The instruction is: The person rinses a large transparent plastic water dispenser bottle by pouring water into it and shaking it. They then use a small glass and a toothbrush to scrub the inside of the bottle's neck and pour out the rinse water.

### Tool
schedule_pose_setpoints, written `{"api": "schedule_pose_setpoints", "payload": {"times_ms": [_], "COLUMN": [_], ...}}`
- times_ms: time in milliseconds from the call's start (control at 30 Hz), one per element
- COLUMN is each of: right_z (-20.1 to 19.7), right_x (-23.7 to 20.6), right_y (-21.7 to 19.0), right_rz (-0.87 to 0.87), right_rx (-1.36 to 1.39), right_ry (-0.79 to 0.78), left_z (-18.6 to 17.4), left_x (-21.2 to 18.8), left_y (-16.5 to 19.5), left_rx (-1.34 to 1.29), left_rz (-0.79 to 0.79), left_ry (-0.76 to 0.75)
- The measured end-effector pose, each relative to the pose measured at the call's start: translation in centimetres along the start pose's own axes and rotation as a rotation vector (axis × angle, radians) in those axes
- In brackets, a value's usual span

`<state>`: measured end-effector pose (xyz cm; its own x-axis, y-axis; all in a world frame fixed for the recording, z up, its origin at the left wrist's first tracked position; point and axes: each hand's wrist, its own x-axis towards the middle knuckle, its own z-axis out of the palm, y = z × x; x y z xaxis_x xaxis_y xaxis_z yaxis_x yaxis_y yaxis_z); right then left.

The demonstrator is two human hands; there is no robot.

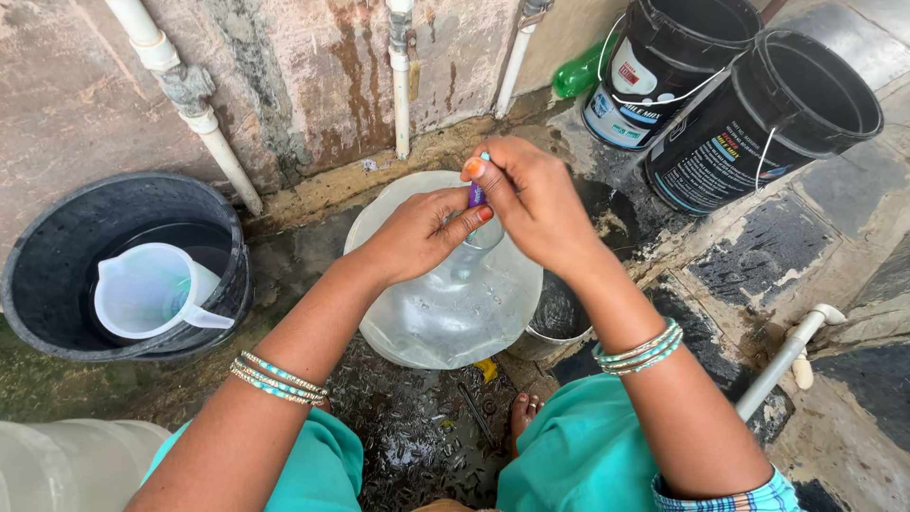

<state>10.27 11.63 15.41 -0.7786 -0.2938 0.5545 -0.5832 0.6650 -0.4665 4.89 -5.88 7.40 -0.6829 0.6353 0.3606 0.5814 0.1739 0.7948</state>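
Observation:
A large clear plastic water jug (445, 303) stands upright on the wet ground in front of me, seen from above. My left hand (422, 232) and my right hand (531, 194) meet over its neck. Both pinch a small purple thing (477, 192) with a light blue end, held just above the jug's mouth. My thumbs and fingers close around it, so most of it is hidden. Bangles ring both my wrists.
A black tub (57, 275) with water and a clear plastic jug-shaped mug (152, 289) sits at left. Two black paint buckets (758, 104) stand at upper right, a green bottle (578, 76) behind them. A steel pot (559, 322) sits beside the water jug. White pipes (403, 85) run down the stained wall.

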Motion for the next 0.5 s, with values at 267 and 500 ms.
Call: {"api": "schedule_pose_setpoints", "payload": {"times_ms": [267,500], "right_z": [1.3,-2.6], "right_x": [-0.1,-0.4], "right_y": [1.0,-0.9], "right_rz": [0.301,0.152], "right_rx": [0.073,0.088], "right_ry": [-0.095,0.136], "left_z": [-1.3,-1.2], "left_x": [-0.7,-0.6], "left_y": [0.4,0.8], "left_rx": [-0.078,-0.096], "left_rz": [-0.003,-0.147], "left_ry": [-0.007,-0.051]}}
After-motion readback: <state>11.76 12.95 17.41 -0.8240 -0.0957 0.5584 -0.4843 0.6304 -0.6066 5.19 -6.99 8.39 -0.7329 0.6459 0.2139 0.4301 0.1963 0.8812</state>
